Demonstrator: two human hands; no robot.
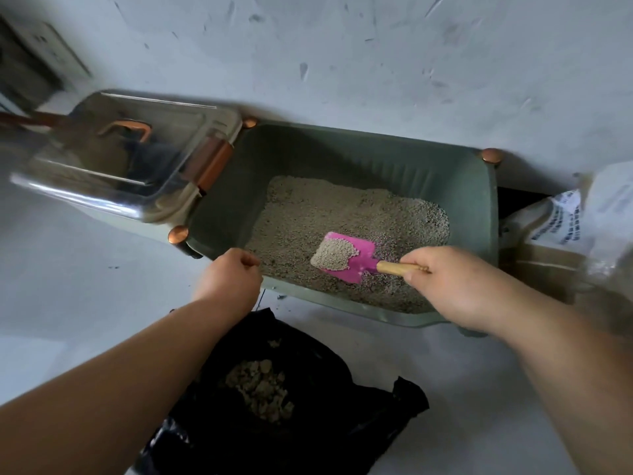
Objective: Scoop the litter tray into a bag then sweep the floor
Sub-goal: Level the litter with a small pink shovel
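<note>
Nearest, a black bag [308,399] is spread open on the floor [68,286], with clumps [260,389] already lying in it. Just beyond, the left hand [227,279] is held at the near rim of the litter tray [376,142], its fingers [248,261] curled; whether anything is gripped cannot be told. The pink scoop [346,257] is grasped by its wooden handle in the right hand [455,286] and is loaded, above the litter [342,207] bed. Grains could be spilled on the floor if the scoop is tilted or swung quickly toward the bag. Farther off, a clear lid [120,156] is seen at the tray's left end.
</note>
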